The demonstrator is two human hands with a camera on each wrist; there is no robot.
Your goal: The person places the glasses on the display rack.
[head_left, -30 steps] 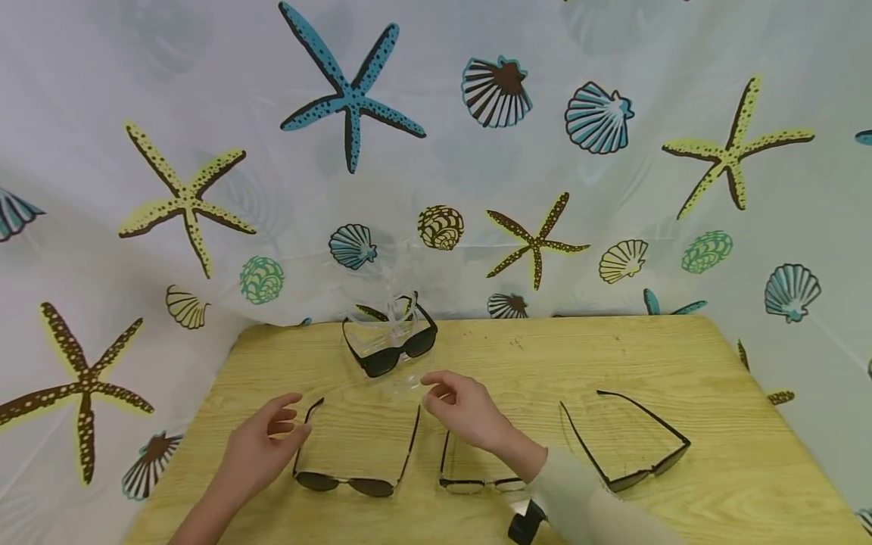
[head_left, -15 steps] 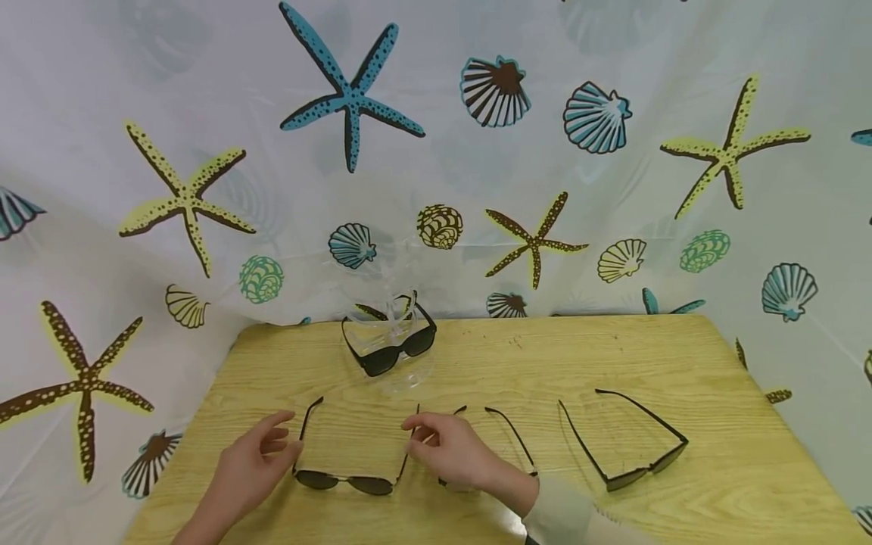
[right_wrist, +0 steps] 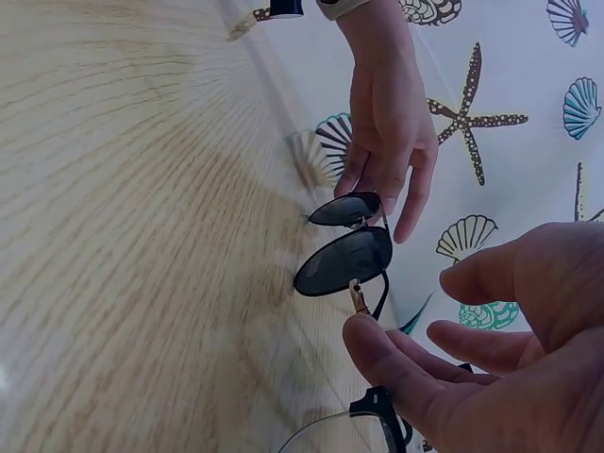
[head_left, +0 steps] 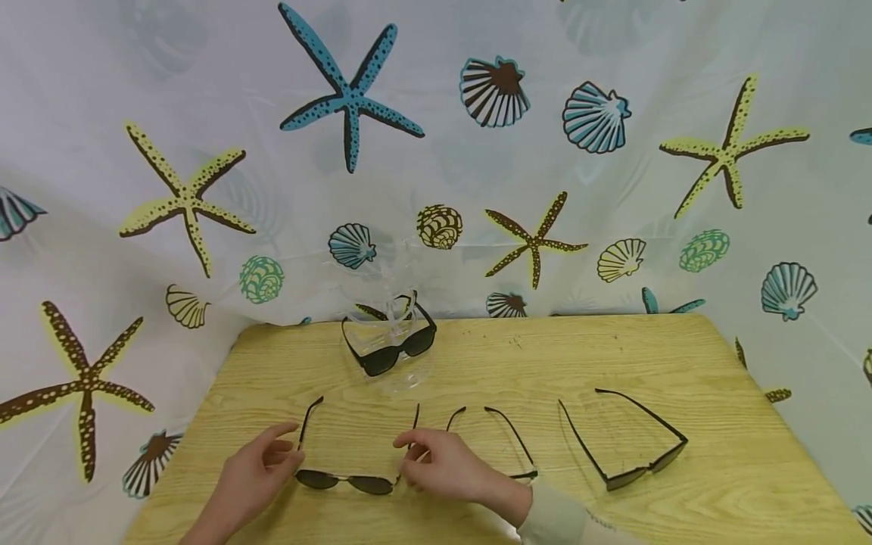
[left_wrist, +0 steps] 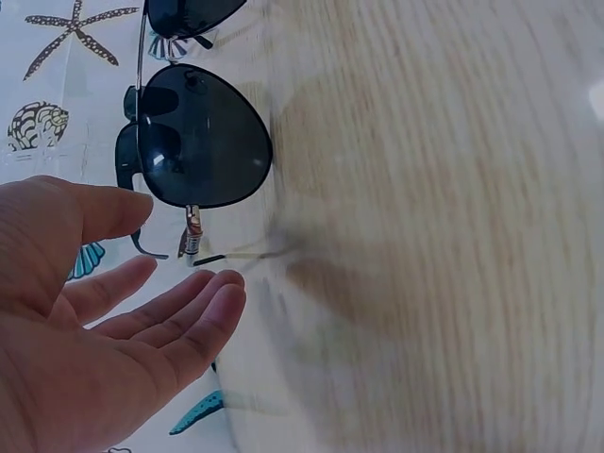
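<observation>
A pair of aviator sunglasses (head_left: 371,484) with dark lenses and thin metal rims lies unfolded on the wooden table, temples pointing away. My left hand (head_left: 252,473) is beside its left temple, fingers loosely bent; in the left wrist view the hinge by the near lens (left_wrist: 203,142) lies between thumb and fingers, with a gap around it. At the other temple is my right hand (head_left: 443,465), fingertips right by the hinge in the right wrist view, thumb (right_wrist: 481,278) apart from them. Black-topped clear eyeglasses (head_left: 512,435) are partly hidden behind that hand.
Black sunglasses (head_left: 384,361) hang on a transparent display stand (head_left: 393,322) at the back of the table (head_left: 545,356). Another unfolded dark pair of sunglasses (head_left: 640,475) lies on the right. A curtain (head_left: 436,174) printed with starfish and shells surrounds the table.
My right hand has come down and left, from over the clear eyeglasses to the aviators' right temple. My left hand has shifted slightly toward me along the left temple.
</observation>
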